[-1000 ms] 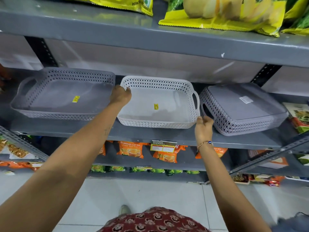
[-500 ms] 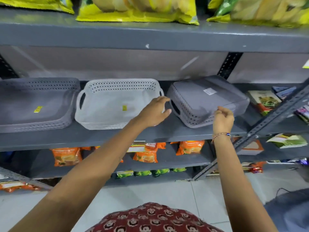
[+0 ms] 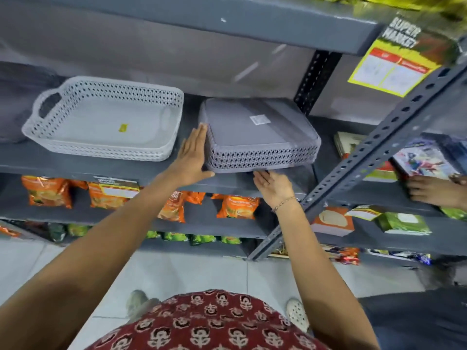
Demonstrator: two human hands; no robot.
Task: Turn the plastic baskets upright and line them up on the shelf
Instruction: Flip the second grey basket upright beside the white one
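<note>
A grey plastic basket (image 3: 260, 137) lies upside down on the middle shelf (image 3: 75, 165), its front edge a little off the board. My left hand (image 3: 192, 157) lies flat against its left wall, thumb under the front left corner. Palm up, my right hand (image 3: 273, 185) has its fingertips tucked under the front rim. To the left, a white basket (image 3: 101, 122) stands upright with a yellow sticker inside. Only a blurred edge of another grey basket (image 3: 15, 102) shows at the far left.
A slanted perforated steel post (image 3: 366, 157) crosses just right of the grey basket. Boxes and another person's hand (image 3: 429, 190) are on the neighbouring shelf. Orange packets (image 3: 48, 192) fill the shelf below. The shelf above hangs close overhead.
The view swung right. Both hands left the white basket and moved onto the upside-down grey basket, left on its side wall, right under its front rim.
</note>
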